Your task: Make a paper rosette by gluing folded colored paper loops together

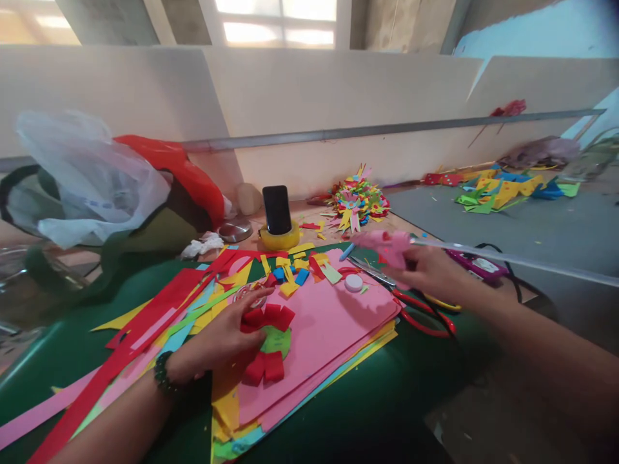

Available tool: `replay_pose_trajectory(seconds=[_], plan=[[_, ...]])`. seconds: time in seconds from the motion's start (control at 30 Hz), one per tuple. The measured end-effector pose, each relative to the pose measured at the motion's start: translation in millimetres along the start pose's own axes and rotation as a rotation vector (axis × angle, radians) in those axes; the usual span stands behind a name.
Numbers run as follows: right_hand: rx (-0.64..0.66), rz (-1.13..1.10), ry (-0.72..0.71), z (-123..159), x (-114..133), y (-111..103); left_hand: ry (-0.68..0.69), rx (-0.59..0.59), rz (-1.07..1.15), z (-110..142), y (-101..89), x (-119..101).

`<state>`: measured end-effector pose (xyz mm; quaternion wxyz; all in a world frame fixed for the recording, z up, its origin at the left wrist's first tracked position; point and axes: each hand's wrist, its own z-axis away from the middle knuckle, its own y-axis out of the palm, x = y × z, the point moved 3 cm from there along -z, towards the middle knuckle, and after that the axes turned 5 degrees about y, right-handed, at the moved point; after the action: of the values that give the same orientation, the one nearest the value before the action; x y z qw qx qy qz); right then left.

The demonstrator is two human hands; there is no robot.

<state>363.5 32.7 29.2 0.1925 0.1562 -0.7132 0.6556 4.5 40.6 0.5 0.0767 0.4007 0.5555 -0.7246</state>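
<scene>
My left hand presses down on a paper craft piece, a green disc ringed with red folded loops, lying on a stack of pink foam sheets. Its fingers are curled over the red loops at the piece's left edge. My right hand is raised over the table's right side and is closed around a pink glue gun, whose nozzle points left. Red-handled scissors lie just below that hand. A small white cap rests on the pink sheets.
Red, yellow and pink strips and small scraps cover the green table. A phone stands in a yellow tape roll. A finished multicoloured flower lies behind. Plastic bags stand at left, more scraps far right.
</scene>
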Motion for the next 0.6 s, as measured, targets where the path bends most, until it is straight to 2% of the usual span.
replay_pose_trajectory(seconds=[0.03,0.1,0.2,0.3,0.47,0.6], plan=[[-0.051,0.054,0.051,-7,-9,-8,0.007,-0.011,0.003,0,0.9,1],[-0.06,0.153,0.122,-24,-26,-14,0.011,-0.015,0.002,-1,2.0,3],[0.038,0.255,0.13,-47,-42,-7,0.005,-0.013,0.016,0,0.7,4],[0.087,0.336,0.095,-61,-47,3,0.016,-0.036,0.051,0,-3.0,3],[0.168,0.383,0.139,-65,-46,9,-0.027,-0.056,0.053,1,-3.5,2],[0.167,0.311,0.145,-59,-47,6,-0.014,-0.066,0.082,1,0.4,1]])
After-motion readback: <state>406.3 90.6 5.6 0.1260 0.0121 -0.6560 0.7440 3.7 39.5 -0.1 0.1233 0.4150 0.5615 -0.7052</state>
